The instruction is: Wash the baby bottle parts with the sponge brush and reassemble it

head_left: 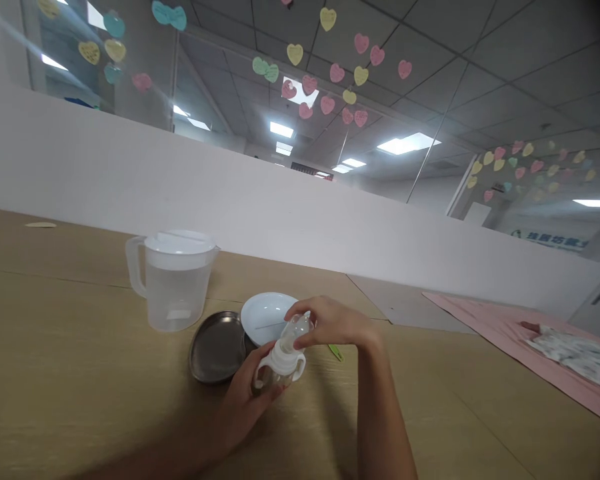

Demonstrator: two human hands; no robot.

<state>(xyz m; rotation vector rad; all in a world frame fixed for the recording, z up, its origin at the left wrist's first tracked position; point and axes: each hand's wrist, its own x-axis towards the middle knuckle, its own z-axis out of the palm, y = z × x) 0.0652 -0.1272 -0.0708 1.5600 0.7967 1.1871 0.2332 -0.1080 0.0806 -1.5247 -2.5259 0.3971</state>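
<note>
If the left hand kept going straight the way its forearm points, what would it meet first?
Beyond the baby bottle the left hand holds, probably the white bowl, though depth is unclear.

Wooden table with jug, tray, bowl, pink cloth.

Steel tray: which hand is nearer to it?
Left. The left hand holds the bottle right beside the steel tray; the right hand grips the bottle's cap, farther off.

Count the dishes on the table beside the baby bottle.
2. A white bowl sits just behind the hands, and a dark metal oval plate lies to its left, its edge touching or slipping under the bowl. Nothing else dish-like shows, though the hands may hide some.
</note>
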